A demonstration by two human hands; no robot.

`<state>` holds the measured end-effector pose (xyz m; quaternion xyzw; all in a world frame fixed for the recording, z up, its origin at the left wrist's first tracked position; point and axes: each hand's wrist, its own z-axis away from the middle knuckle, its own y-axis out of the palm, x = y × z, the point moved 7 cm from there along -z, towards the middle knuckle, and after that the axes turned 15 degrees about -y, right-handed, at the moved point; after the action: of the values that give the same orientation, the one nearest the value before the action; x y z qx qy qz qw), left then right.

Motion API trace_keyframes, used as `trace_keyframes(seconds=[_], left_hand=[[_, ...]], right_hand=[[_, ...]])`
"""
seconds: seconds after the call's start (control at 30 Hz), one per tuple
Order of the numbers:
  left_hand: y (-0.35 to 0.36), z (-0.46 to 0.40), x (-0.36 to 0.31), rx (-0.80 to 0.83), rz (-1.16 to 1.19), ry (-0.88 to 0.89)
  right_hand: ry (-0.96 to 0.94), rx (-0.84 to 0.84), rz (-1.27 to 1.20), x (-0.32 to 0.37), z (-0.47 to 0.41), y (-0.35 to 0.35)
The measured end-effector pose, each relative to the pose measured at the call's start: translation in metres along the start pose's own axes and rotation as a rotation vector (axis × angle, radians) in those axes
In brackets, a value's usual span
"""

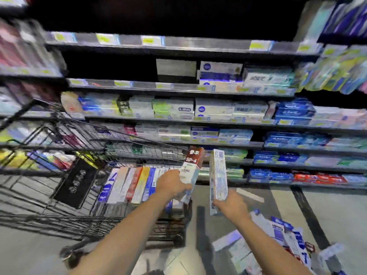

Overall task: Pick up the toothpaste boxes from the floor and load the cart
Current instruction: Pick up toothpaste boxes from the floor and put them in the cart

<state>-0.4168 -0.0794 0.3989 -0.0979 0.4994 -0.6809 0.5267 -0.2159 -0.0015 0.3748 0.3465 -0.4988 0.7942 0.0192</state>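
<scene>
A shop aisle, all of it a little smeared by motion. Dark shelves [178,120] run across the back wall in tiers, packed with toothpaste cartons in blue, white and green, yellow price tags along their edges. The floor [327,211] is pale grey with a dark stripe crossing it.

A black wire cart [65,147] stands at the left, and a row of boxes [129,185] already stands on end inside it, side by side. The person's left hand [172,185] grips a red-and-white box [191,165] marked SP-4, held upright just at the cart's near corner. The right hand [231,205] is closed round the lower end of a white box [218,177], also upright — the two boxes stand close together, not touching.

At the lower right, a loose heap of boxes [282,237] lies on the floor, tilted every way.
</scene>
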Motion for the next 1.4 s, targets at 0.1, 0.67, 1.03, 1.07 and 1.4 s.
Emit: trace_keyframes(seconds=[0.1, 0.67, 1.03, 1.07, 1.4], left_hand=[[-0.029, -0.025, 0.048, -0.022, 0.045, -0.058], [-0.112, -0.218, 0.347, 0.104, -0.075, -0.468], [-0.066, -0.339, 0.398, 0.132, -0.09, -0.494], [-0.059, -0.348, 0.4, 0.129, -0.084, -0.496], [-0.008, -0.407, 0.411, 0.131, -0.194, -0.43]], right_hand=[[-0.054, 0.032, 0.017, 0.048, -0.018, 0.027], [0.09, 0.343, -0.015, 0.241, -0.128, 0.304], [0.083, 0.454, 0.064, 0.263, -0.208, 0.438], [0.079, 0.457, 0.066, 0.264, -0.216, 0.449], [0.11, 0.416, 0.042, 0.258, -0.26, 0.517]])
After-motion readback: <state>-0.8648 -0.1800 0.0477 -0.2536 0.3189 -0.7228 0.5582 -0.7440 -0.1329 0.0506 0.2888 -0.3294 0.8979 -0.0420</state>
